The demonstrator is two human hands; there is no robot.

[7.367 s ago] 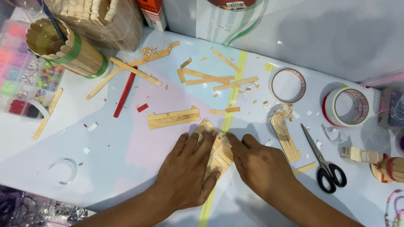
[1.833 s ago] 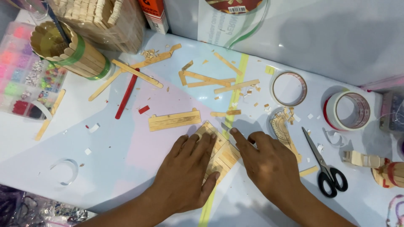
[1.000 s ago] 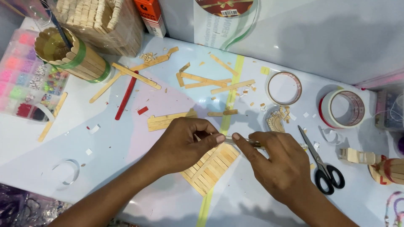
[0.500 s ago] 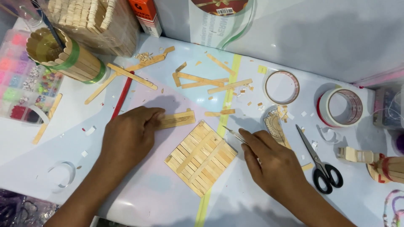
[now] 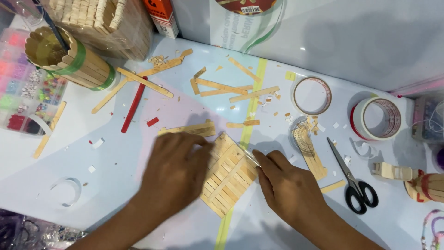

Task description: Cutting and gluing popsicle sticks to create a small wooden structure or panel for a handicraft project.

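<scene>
The stick panel (image 5: 227,173) lies flat on the table (image 5: 115,185), left of the scissors (image 5: 354,183). Left hand (image 5: 173,171) rests on its left edge, fingers together. Right hand (image 5: 289,192) pinches its right corner, fingers closed.

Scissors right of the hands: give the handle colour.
Black handles on the scissors, clearest in the head view.

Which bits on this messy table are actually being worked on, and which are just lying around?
In use:
- square panel of joined wooden craft sticks
- left hand, resting on the panel's left edge
- right hand, at its right edge

Lying about:
- black-handled scissors
- two tape rolls
- red stick
- loose wooden sticks
</scene>
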